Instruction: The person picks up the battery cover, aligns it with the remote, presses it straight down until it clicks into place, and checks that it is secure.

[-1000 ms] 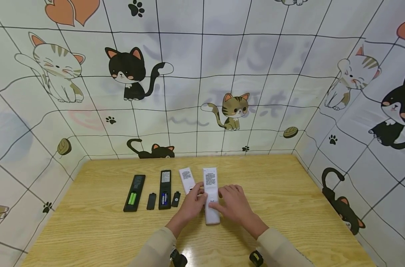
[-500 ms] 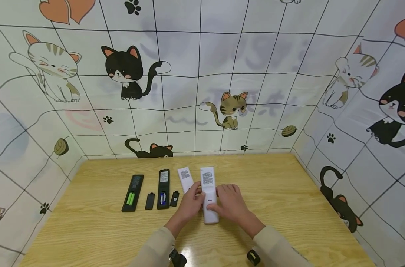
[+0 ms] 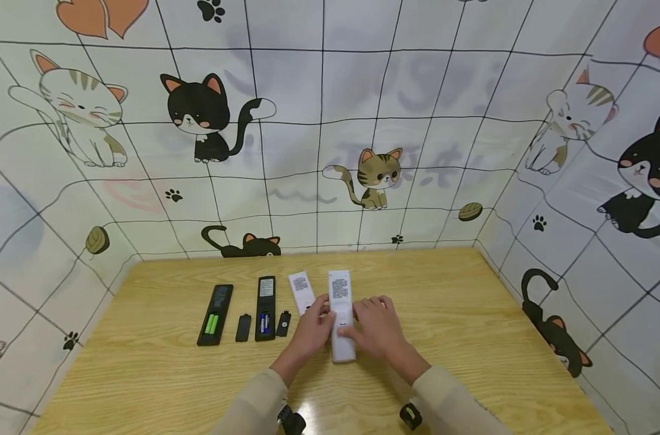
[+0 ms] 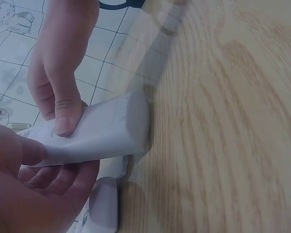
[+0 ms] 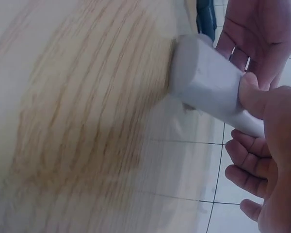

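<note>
A long white remote control (image 3: 341, 309) lies back side up, its printed label toward the wall. My left hand (image 3: 312, 326) grips its left side, thumb along the edge and fingers underneath in the left wrist view. From the right, my right hand (image 3: 381, 328) holds the same remote, with the thumb (image 4: 67, 121) pressing on its back near a small mark. The remote's lower end (image 5: 184, 63) stands close over the table in the right wrist view. A shorter white remote (image 3: 300, 289) lies beyond my left hand, partly hidden by it.
Left on the wooden table (image 3: 471, 338) lie a black remote (image 3: 221, 299) with green batteries (image 3: 212, 324) and another black remote (image 3: 266, 296) with blue batteries (image 3: 265, 324). Two loose black battery covers (image 3: 243, 328) lie nearby. Cat-patterned cloth (image 3: 297, 139) surrounds the table's back and sides.
The head view has shifted slightly. Both hands keep nearly the same hold on the long white remote.
</note>
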{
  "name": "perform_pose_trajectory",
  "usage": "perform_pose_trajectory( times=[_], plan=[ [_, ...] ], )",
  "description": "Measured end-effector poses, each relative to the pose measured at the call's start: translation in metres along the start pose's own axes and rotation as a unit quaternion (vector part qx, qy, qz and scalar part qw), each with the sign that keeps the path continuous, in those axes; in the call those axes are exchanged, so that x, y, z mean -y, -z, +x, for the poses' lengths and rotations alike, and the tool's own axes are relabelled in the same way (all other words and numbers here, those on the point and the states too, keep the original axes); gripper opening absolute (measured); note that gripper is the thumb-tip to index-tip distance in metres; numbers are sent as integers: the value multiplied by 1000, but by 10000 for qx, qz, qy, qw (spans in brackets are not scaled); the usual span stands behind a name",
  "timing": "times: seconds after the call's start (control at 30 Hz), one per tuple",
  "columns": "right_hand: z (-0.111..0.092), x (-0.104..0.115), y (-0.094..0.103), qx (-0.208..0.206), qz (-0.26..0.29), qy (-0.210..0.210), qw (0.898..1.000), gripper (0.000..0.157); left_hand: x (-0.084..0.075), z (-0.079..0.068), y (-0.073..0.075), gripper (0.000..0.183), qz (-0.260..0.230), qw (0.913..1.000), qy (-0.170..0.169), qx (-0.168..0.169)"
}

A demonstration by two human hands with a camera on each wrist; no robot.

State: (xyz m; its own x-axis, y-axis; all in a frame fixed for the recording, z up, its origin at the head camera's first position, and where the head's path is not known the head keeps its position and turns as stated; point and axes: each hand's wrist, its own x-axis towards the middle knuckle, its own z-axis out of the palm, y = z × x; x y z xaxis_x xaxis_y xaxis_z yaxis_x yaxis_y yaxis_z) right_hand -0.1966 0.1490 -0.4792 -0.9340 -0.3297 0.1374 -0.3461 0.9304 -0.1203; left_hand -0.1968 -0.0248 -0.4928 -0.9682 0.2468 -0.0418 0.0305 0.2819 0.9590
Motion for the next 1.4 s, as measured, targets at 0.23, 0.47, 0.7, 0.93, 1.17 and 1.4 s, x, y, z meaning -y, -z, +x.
perform_pose_trajectory(
  times=[0.23, 0.47, 0.7, 0.93, 1.17, 1.4],
  plan=[
    [0, 1, -2, -106, 13, -78, 9999, 43, -4, -1, -1, 43, -32, 10000, 55, -69],
    [0, -1, 2, 18, 78, -8, 10000, 45, -6, -3, -1, 42, -153, 9998, 148, -32],
    [2, -4, 12, 124, 130, -12, 9998, 47, -9, 1, 1, 42, -471, 9986, 227, -18],
    [4, -8, 21, -73, 261, 49, 9996, 52, -16, 4, 4, 43, -476, 9987, 187, -59],
    [2, -16, 23, -101, 306, 48, 9995, 55, -18, 7, 3, 43, -475, 9986, 233, -67],
    [-1, -29, 26, 44, 320, 24, 9995, 59, -20, 13, -1, 43, -451, 9983, 353, -79]
  ],
)
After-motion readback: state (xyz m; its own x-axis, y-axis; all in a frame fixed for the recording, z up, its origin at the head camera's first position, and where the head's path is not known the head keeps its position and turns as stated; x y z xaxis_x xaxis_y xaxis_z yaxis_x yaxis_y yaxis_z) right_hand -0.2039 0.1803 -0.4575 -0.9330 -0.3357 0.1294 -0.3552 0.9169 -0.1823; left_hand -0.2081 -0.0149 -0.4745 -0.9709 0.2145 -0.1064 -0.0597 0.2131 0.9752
